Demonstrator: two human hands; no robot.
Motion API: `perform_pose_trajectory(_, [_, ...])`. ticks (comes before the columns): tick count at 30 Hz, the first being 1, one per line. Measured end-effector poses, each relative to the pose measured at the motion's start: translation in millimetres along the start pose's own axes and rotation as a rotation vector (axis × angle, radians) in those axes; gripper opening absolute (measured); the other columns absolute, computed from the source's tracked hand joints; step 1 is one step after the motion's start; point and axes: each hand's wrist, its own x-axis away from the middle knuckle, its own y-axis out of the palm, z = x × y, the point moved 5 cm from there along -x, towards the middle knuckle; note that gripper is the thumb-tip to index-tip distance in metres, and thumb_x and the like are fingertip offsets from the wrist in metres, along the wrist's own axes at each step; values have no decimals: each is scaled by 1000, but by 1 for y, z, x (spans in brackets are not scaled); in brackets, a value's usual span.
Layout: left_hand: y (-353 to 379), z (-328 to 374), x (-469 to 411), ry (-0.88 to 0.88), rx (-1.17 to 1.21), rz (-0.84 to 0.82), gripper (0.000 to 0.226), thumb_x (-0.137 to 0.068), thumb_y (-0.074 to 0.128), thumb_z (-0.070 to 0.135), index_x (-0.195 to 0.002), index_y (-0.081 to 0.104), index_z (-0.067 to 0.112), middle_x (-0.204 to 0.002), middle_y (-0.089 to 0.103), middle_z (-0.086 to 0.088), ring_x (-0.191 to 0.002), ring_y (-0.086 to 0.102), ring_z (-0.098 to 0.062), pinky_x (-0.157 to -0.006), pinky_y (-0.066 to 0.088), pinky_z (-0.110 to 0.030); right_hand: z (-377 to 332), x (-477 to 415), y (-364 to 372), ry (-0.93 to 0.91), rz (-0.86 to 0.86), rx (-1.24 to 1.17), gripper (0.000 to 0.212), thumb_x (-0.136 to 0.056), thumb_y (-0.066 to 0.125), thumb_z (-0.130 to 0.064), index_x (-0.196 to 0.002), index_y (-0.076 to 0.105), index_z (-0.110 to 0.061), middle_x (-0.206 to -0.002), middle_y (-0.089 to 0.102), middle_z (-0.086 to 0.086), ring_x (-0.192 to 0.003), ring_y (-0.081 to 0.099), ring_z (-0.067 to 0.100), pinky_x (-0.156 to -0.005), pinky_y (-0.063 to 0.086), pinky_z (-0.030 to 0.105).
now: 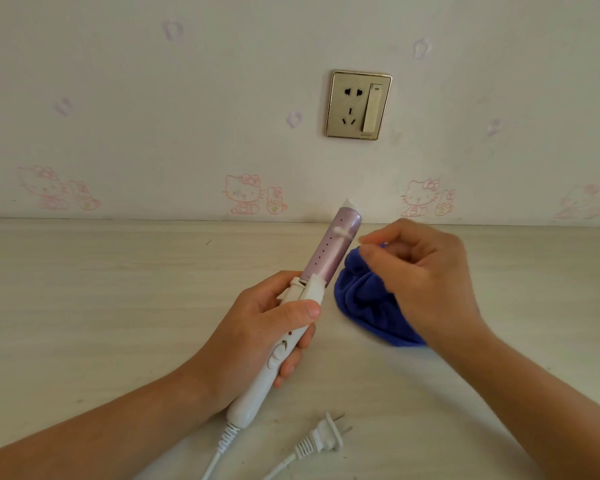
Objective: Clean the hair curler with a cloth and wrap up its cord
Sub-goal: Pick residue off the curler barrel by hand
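One plug (326, 436) loose on table (84, 289); left hand (267, 323) grips curler (329, 251); right hand (426, 275), covering cloth (361, 299), seemingly pinches it.

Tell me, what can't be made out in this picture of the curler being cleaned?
All in the head view:
- The cord and the plug lead both run off the bottom edge, so the stretch between them is unseen.
- The blue cloth is partly hidden by the right hand gripping it.
- The curler handle is partly covered by the left hand.
- The wall socket lettering is too small to read.
- The white speck on the barrel is too blurred to identify.
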Motion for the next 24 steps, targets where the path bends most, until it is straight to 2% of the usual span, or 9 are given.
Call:
perform_pose_trajectory(2, [0, -1, 0, -8, 15, -17, 48, -76, 68, 44, -114, 64, 14, -71, 58, -11, -42, 47, -18, -41, 41, -25, -1, -4, -6, -11, 31, 16, 27, -90, 72, -1, -75, 75, -24, -54, 56, 19, -47, 43, 21, -46, 41, 28])
perform_pose_trajectory(5, [-1, -2, -1, -13, 48, -17, 56, -76, 66, 44, -117, 59, 6, -69, 57, -12, -39, 47, -18, -40, 40, -23, -8, 11, 16, -53, -161, 12, 19, -90, 72, -3, -82, 78, -19, -51, 57, 13, -45, 42, 22, -46, 41, 26])
perform_pose_trajectory(6, [-1, -2, -1, -12, 45, -19, 56, -76, 65, 44, -117, 59, 5, -69, 57, -13, -39, 47, -18, -40, 41, -23, -8, 12, 17, -56, -170, 20, 18, -90, 72, -3, -83, 78, -19, -50, 57, 11, -44, 42, 21, -45, 41, 25])
perform_pose_trajectory(10, [0, -3, 0, -12, 25, -32, 57, -77, 65, 44, -119, 59, 5, -70, 57, -11, -39, 47, -18, -41, 41, -23, -1, -7, -8, -39, 26, 53, 25, -90, 70, -1, -82, 77, -23, -51, 53, 12, -45, 42, 14, -46, 42, 25])
perform_pose_trajectory(14, [-1, -2, -1, -8, 34, -9, 54, -77, 66, 44, -116, 61, 7, -69, 57, -12, -39, 47, -18, -40, 41, -23, -8, 7, 12, -83, -108, 29, 26, -92, 71, 0, -87, 79, -23, -51, 53, 14, -45, 42, 30, -46, 40, 27])
perform_pose_trajectory(15, [-1, -2, -1, -9, 28, -11, 53, -77, 66, 44, -115, 61, 8, -69, 58, -12, -39, 47, -18, -40, 41, -24, -8, 6, 11, -83, -96, 36, 27, -92, 70, 1, -87, 79, -24, -51, 53, 15, -46, 42, 32, -46, 40, 26])
perform_pose_trajectory(19, [1, -3, 1, -13, -15, -29, 44, -78, 66, 43, -111, 64, 15, -70, 59, -10, -41, 48, -18, -41, 41, -24, -4, -7, -11, -69, 53, 51, 25, -92, 69, 0, -87, 78, -22, -52, 52, 16, -44, 42, 23, -46, 42, 26])
perform_pose_trajectory(22, [-1, -2, 1, -12, 1, -9, 47, -77, 66, 43, -112, 64, 13, -70, 58, -11, -41, 48, -18, -41, 41, -24, -8, 5, 6, -101, -54, 49, 25, -92, 70, 1, -88, 79, -22, -51, 52, 15, -44, 41, 29, -43, 37, 30])
perform_pose_trajectory(24, [-1, -2, 1, -16, 4, -12, 47, -76, 66, 43, -112, 64, 14, -70, 58, -11, -41, 48, -18, -41, 41, -24, -6, 5, 7, -92, -56, 60, 23, -92, 70, 1, -88, 79, -20, -49, 50, 13, -44, 40, 28, -44, 37, 29])
